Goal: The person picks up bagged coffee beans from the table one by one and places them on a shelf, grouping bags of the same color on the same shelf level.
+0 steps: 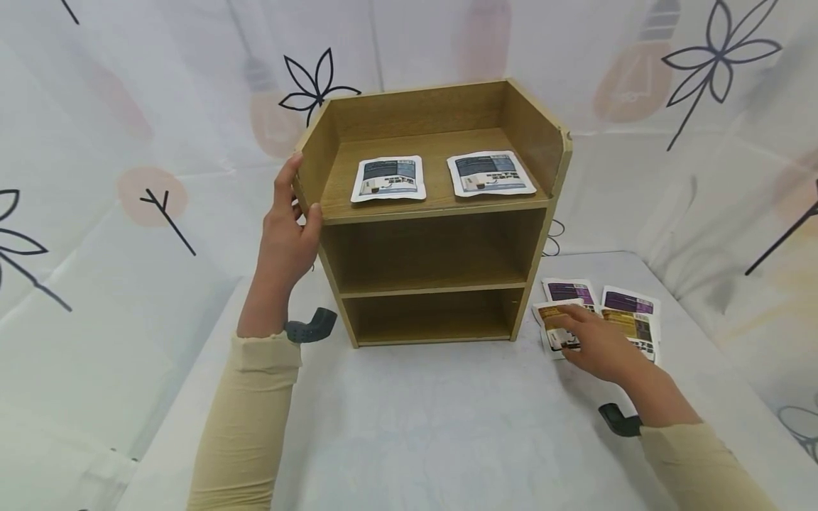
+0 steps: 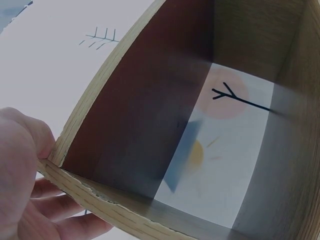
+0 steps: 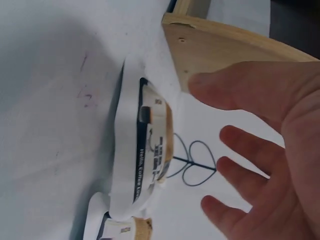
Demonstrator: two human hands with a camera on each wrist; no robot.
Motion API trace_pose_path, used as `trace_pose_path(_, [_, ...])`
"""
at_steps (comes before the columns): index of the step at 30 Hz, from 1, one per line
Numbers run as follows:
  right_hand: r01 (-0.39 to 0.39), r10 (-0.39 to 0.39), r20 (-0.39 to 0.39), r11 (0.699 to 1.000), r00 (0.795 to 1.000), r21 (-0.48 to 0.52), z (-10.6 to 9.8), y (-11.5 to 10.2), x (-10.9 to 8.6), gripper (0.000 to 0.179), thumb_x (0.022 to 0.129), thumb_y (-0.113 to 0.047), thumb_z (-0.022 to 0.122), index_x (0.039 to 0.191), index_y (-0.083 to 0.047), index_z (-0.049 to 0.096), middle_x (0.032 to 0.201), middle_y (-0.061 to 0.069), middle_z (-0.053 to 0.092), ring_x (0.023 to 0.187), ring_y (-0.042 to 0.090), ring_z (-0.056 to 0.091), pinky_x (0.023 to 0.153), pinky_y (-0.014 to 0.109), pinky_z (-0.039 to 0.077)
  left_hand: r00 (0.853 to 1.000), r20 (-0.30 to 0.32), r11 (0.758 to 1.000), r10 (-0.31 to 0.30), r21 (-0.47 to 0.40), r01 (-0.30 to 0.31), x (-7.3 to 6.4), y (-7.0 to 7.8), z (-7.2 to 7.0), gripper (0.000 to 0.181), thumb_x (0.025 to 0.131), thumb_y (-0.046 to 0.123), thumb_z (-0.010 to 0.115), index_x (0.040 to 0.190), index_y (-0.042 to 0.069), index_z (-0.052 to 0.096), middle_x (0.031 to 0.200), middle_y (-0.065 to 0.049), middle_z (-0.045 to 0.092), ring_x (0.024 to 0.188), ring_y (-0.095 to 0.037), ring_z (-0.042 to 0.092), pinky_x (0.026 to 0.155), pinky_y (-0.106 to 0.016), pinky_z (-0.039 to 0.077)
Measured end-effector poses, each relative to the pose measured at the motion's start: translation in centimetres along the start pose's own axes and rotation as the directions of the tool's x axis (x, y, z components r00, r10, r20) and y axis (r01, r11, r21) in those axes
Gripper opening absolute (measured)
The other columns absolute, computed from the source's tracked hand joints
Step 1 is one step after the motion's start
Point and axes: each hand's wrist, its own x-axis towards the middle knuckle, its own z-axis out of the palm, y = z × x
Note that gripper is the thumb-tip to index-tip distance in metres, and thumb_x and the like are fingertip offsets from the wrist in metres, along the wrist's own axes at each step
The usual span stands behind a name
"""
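Packet w/ brown band (image 1: 552, 333) sits among other packets (image 1: 629, 301) on the table (image 1: 434, 426), R of the shelf unit (image 1: 434, 211). R hand (image 1: 603, 348) wide, gripping nothing; prob. best to pinch one edge only. L hand (image 1: 289, 238) grips unit's L side; light hold suits.

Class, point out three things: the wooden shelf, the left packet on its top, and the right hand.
Wooden shelf (image 1: 422, 111): head view, upright back panel.
Left packet (image 1: 388, 178): head view, middle of its face.
Right hand (image 1: 598, 346): head view, back of the hand.
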Motion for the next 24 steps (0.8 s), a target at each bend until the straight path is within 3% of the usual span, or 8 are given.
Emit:
trace_pose_path(12, [-0.003, 0.004, 0.095, 1.0, 0.995, -0.013, 1.4, 1.5, 0.7, 0.061, 0.077, -0.007, 0.073, 0.136, -0.008, 0.055, 0.148, 0.027, 0.035, 0.126, 0.053, 0.042, 0.09, 0.062, 0.049, 1.0, -0.004, 1.0, 0.005, 0.0, -0.005, 0.1, -0.1, 0.0, 0.068, 0.099, 0.017, 0.046, 0.146, 0.053, 0.014, 0.157, -0.009, 0.028, 0.134, -0.037, 0.045, 0.098, -0.054, 0.049])
trace_pose_path(24, [-0.067, 0.056, 0.162, 0.996, 0.985, 0.064, 2.1, 2.4, 1.3, 0.066, 0.078, -0.004, 0.072, 0.14, -0.01, 0.051, 0.152, 0.028, 0.027, 0.133, 0.056, 0.029, 0.097, 0.069, 0.04, 1.0, -0.003, 1.0, 0.009, -0.012, -0.009, 0.0, 0.0, 0.0, 0.068, 0.099, 0.016, 0.047, 0.147, 0.052, 0.015, 0.156, -0.011, 0.029, 0.133, -0.036, 0.046, 0.097, -0.053, 0.049])
